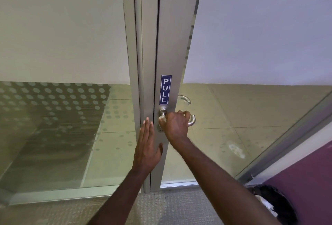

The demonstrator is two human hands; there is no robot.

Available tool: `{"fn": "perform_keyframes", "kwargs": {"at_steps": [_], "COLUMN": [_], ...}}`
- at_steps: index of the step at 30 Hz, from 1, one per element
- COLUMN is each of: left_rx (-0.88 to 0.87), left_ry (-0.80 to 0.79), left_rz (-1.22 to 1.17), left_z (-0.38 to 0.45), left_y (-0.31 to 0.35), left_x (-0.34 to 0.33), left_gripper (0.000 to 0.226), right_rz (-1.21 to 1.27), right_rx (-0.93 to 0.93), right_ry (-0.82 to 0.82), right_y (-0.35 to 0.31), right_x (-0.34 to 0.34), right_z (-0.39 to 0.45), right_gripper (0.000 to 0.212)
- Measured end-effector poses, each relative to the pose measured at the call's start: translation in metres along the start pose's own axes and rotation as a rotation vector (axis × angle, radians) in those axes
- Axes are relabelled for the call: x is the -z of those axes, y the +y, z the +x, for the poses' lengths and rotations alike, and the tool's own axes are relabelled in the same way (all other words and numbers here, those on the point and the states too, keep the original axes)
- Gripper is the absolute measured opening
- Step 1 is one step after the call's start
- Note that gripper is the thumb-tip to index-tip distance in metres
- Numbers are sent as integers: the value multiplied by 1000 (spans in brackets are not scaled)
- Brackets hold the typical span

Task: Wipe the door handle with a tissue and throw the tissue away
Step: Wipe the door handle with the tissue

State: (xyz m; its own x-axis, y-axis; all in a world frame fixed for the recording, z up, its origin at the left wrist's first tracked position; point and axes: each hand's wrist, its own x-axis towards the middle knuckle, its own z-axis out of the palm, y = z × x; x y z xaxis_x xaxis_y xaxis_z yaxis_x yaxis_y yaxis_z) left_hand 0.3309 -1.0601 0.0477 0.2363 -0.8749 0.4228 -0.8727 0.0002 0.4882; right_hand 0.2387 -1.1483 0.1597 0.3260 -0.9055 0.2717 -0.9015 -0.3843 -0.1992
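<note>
Over on the left, the left hand [148, 145] lies flat against the metal door frame [136, 81], fingers [147, 127] stretched out and released, holding nothing — it looks like a brace to keep the door steady. If that palm slides or lets up, my guess is the door swings on the wipe and the tissue skids off the metal.

Just to the right, under the blue PULL sign [165, 89], the tissue [162, 119] shows only as a small white wad poking out at the neck of the door handle [191, 121], close to its round base. The right hand [175, 126] is wrapped over the lever, fingers clenched around tissue and handle together, the curved end of the lever sticking out past the knuckles. So little paper is on show that the risk is plain: bare skin rubbing the steel instead of tissue, or the wad bunching at the neck and never reaching the far curve. Press too hard and the lever may dip and unlatch the door — PULL says it would come toward the person.

Farther right, low in the corner, a black-lined bin [274, 205] sits on the floor with white scraps in it. It lies well apart from the handle and off to the side, so a careless toss could miss.
</note>
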Motion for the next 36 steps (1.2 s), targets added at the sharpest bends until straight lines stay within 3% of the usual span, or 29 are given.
{"fn": "perform_keyframes", "kwargs": {"at_steps": [8, 13, 16, 19, 23, 28, 36], "left_rx": [0, -16, -42, -58, -79, -70, -72], "left_ry": [10, 47, 50, 38, 19, 15, 27], "left_rz": [-37, -65, -67, -85, -107, -111, -130], "left_z": [6, 7, 6, 8, 11, 11, 7], "left_y": [3, -5, -6, -2, 1, 2, 0], "left_x": [-5, -8, -12, -15, -16, -18, -19], "left_gripper": [82, 77, 75, 74, 72, 72, 73], "right_rz": [-109, -179, -234, -165, 46, 714, 1601], "right_rx": [715, 886, 882, 789, 511, 7, -677], "right_ry": [-143, -89, 9, 139, 195, 243, 211], "right_y": [91, 143, 165, 171, 165, 124, 96], "right_x": [29, 40, 28, 9, -10, -22, -27], "right_z": [21, 38, 33, 19, 2, -4, -5], "right_gripper": [16, 25, 33, 41, 47, 23, 28]}}
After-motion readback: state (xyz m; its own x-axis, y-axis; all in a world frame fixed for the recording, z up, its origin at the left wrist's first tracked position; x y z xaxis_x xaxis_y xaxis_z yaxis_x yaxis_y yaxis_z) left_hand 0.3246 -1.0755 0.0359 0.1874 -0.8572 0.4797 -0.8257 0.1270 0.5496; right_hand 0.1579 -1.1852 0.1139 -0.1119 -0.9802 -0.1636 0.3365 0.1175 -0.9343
